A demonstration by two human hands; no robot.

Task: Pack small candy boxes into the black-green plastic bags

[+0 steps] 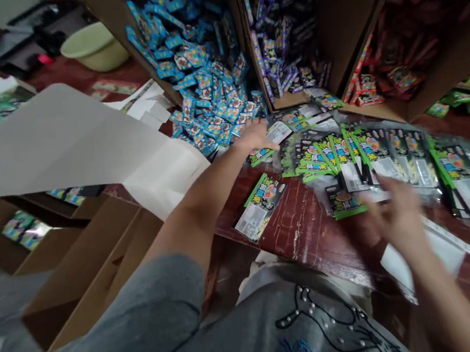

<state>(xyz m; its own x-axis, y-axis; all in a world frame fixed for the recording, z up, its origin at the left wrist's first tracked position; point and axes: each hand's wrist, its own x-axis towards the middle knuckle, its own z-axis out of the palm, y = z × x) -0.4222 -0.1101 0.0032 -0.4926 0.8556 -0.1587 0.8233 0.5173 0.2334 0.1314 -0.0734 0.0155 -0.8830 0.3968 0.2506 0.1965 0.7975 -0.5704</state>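
Left grip (253,135) spread, seemingly empty, by blue packets (207,91); right grip (387,211) blurred, hold indeterminable; pouches (375,147) best handled by edges.

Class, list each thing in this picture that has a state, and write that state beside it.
Left hand: palm down, fingers spread
Right hand: blurred, grip unclear
Blue packets: loosely heaped
Purple packets: loosely heaped
Row of pouches: flat, overlapping
Single pouch: flat, apart
Lower carton: open
Basin: upright

Black-and-green packets (372,147) lie overlapping on the red table (296,222); one lies apart; blue sachets (212,110) sit heaped.
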